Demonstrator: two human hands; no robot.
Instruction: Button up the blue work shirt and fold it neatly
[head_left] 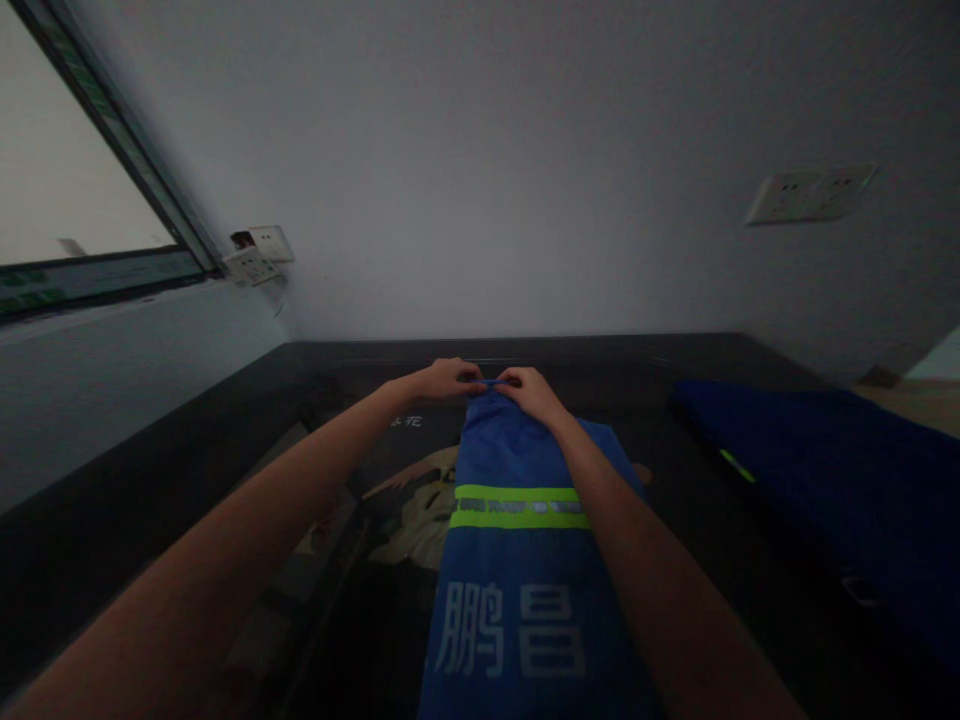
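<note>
A blue work garment (517, 560) with a yellow-green reflective stripe and pale printed characters lies lengthwise on the dark table (225, 420), running from the near edge toward the wall. My left hand (448, 379) and my right hand (529, 389) meet at its far end. Both hands are closed, pinching the top edge of the blue cloth between fingers and thumbs. Both forearms stretch out along the garment's sides.
A second dark blue garment (817, 470) lies on the table at the right. A picture print (409, 510) shows under the garment on the tabletop. Wall sockets (259, 255) sit at the left corner and another socket plate (810, 193) at the right. A window (67, 200) is at the left.
</note>
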